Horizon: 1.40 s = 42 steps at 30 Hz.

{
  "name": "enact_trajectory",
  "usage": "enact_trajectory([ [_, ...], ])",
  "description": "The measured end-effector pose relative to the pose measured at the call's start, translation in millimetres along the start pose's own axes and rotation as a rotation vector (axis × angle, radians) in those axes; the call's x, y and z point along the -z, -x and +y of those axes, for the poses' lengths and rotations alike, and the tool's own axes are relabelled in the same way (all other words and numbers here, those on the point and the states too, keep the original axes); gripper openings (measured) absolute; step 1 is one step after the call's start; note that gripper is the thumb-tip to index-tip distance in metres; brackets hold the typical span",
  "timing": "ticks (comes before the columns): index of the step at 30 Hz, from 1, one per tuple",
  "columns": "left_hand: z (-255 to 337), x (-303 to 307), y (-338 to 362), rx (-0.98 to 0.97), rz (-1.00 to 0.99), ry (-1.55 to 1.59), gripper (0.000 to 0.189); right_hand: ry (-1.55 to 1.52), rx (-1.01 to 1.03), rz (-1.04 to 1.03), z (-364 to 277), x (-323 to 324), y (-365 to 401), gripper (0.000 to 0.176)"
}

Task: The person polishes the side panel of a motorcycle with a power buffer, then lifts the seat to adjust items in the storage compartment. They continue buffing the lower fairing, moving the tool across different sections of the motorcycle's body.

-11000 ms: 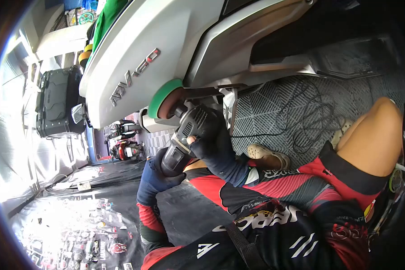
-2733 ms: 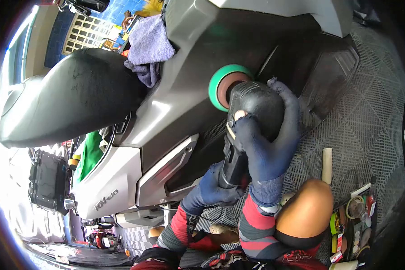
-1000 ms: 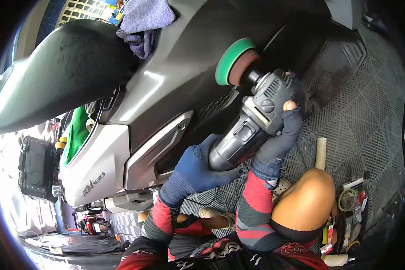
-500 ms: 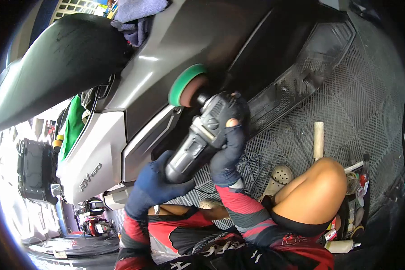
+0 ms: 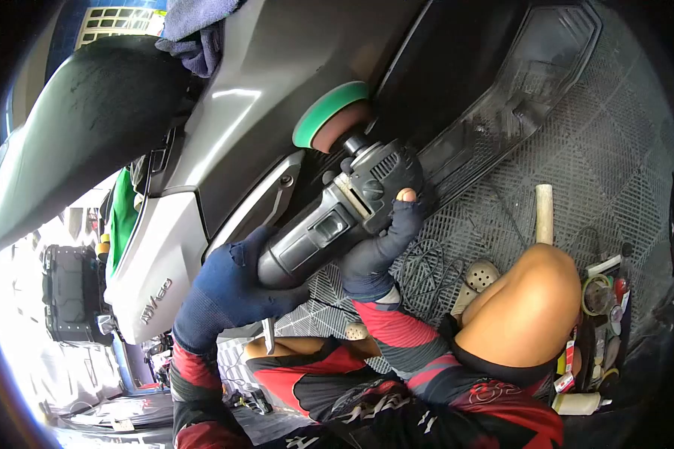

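A black polishing machine (image 5: 318, 236) is held in both my hands, tilted up and to the right. My left hand (image 5: 236, 280), in a dark blue glove, wraps round the rear end of its body. Around the head end closes my right hand (image 5: 386, 239), in a dark glove with a bare thumb tip showing; its other fingers are mostly hidden behind the tool. The green and brown foam pad (image 5: 333, 112) lies right at the grey side panel (image 5: 277, 82) of a scooter. Lettering marks the paler rear panel (image 5: 157, 277).
A black seat (image 5: 90, 127) juts out at upper left, with a purple cloth (image 5: 198, 34) beside it. Cables (image 5: 427, 277) lie on the grid floor (image 5: 591, 165). Bottles and small tools crowd beside my knee (image 5: 528, 299), near a white bottle (image 5: 577, 404).
The polishing machine and its pad have shifted up and to the right along the panel, both hands still on it. The pad faces are seen from a slightly different angle.
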<state>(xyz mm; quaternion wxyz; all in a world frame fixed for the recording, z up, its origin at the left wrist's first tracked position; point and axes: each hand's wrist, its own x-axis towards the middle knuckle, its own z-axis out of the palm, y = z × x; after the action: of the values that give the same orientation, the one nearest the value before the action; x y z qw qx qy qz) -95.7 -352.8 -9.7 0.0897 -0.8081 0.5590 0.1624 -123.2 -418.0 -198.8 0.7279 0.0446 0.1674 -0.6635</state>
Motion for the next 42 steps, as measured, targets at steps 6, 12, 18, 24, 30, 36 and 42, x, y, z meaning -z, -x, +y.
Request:
enact_trajectory([
  [6,4.0,10.3,2.7,0.056,-0.058,-0.002,0.071,-0.126,-0.030,-0.010,3.4,-4.6,5.6,0.059],
  [12,3.2,12.7,-0.2,0.023,-0.024,-0.074,0.067,-0.207,-0.141,0.017,-6.3,-15.6,14.1,0.057],
  [18,0.4,26.9,18.7,0.132,-0.090,-0.072,0.070,-0.203,-0.161,-0.039,18.0,-11.1,40.0,0.060],
  [24,1.7,27.8,12.1,0.134,-0.122,-0.072,0.073,-0.250,-0.208,-0.054,12.3,-11.1,36.5,0.061],
  [30,8.8,24.0,-6.7,0.066,-0.121,-0.058,0.075,-0.207,-0.097,0.053,0.6,-9.8,9.1,0.054],
  [36,-6.6,9.6,-2.9,0.085,-0.137,0.203,0.076,0.211,0.157,-0.027,-36.7,-36.3,-0.9,0.052],
  [42,-42.8,-40.8,36.1,0.133,-0.088,0.924,0.051,0.302,-0.149,-0.336,-61.4,-66.1,19.5,0.075],
])
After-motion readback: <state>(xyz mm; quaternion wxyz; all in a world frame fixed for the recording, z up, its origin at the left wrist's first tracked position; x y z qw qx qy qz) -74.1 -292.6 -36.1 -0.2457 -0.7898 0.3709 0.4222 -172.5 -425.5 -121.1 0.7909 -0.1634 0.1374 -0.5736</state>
